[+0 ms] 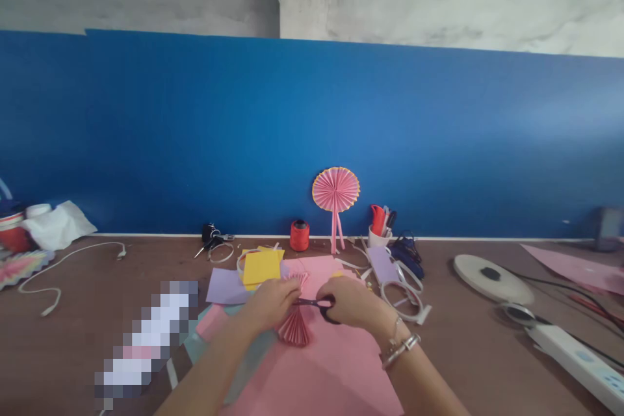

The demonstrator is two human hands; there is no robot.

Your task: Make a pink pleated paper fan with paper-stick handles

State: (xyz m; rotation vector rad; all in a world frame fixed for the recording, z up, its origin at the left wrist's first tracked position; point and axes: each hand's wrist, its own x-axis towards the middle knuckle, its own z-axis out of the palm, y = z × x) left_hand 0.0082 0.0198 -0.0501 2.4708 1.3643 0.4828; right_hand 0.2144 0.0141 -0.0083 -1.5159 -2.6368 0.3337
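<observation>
A pleated pink paper fan (295,330), pinched narrow at its middle, is gripped by my left hand (273,302). My right hand (350,300) is closed around the dark handles of a pair of scissors (327,307). The scissor blades reach left across the fan's narrow middle, close to my left fingertips. Whether the blades are cutting into anything cannot be made out. Beneath both hands lies a large sheet of pink paper (322,380). Yellow paper (262,268) and purple paper (227,286) lie just beyond my left hand.
A finished-looking round pink fan (336,190) leans upright against the blue partition (195,130). Near it stand a red container (299,235) and a white pen cup (377,238). White tape loops (402,302) lie to the right. A power strip (580,364) and a round white disc (492,278) sit farther right.
</observation>
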